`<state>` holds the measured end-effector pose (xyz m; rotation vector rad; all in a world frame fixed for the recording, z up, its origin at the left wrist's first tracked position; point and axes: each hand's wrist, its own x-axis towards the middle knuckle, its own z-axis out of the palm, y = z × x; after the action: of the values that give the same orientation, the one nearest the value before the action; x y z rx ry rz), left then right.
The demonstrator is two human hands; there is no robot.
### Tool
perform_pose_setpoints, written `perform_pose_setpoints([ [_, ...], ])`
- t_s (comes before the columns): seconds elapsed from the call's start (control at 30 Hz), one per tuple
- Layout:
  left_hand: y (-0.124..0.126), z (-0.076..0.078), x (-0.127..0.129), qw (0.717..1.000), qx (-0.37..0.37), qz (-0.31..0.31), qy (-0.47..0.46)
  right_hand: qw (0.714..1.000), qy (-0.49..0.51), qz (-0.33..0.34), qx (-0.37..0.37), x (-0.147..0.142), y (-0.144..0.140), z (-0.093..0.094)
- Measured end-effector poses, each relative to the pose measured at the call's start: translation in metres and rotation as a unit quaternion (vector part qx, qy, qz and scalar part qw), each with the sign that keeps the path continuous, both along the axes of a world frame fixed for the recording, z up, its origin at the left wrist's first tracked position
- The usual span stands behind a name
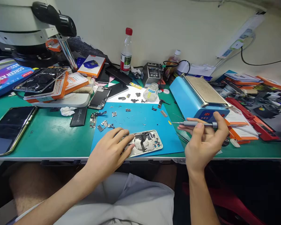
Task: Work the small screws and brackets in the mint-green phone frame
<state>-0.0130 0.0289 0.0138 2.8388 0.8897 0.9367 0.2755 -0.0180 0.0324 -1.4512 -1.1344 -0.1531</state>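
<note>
Left hand (110,150) lies flat, fingers spread, pinning the opened silver phone chassis (144,142) on the blue rubber mat (140,120) so it won't slide; right hand (204,140) pinches a slim grey screwdriver (198,124), tip raised, just right of it.

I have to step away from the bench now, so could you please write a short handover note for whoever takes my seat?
Left hand: rests on the opened silver phone housing, pinning it to the blue work mat.
Right hand: grip closed on the slim grey metal screwdriver, held level above the mat, tip off the phone.
Done: screen off, small dark parts laid out on the mat.
Left: internals remain in the housing.
</note>
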Motion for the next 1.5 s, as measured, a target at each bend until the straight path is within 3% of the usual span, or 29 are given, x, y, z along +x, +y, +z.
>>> perform_pose_setpoints([
  [0.2, -0.001, 0.004, 0.003, 1.0, 0.017, -0.001, -0.002, 0.987, 0.091, 0.124, -0.051, -0.049, 0.022, -0.011],
  [0.4, 0.0, 0.005, 0.004, 1.0, 0.004, 0.007, 0.004, 0.976, 0.136, 0.148, -0.079, -0.05, 0.028, -0.016],
  [0.63, 0.001, 0.008, 0.001, 0.999, -0.025, 0.014, 0.021, 0.957, 0.228, 0.172, -0.058, -0.046, 0.022, -0.007],
  [0.8, 0.005, 0.011, -0.003, 0.998, -0.04, 0.019, 0.043, 0.919, 0.303, 0.233, -0.095, -0.061, 0.008, 0.005],
  [0.93, 0.008, 0.009, -0.005, 0.998, -0.038, 0.015, 0.044, 0.889, 0.331, 0.284, -0.139, -0.087, 0.005, 0.001],
  [1.0, 0.009, 0.008, -0.006, 0.998, -0.039, 0.013, 0.041, 0.891, 0.33, 0.28, -0.134, -0.098, 0.006, -0.004],
  [1.2, 0.007, 0.008, -0.007, 0.998, -0.044, 0.012, 0.034, 0.939, 0.258, 0.214, -0.079, -0.115, 0.006, -0.012],
  [1.5, 0.007, 0.004, -0.006, 0.999, -0.041, 0.017, 0.017, 0.951, 0.227, 0.205, -0.041, -0.12, 0.006, -0.014],
])
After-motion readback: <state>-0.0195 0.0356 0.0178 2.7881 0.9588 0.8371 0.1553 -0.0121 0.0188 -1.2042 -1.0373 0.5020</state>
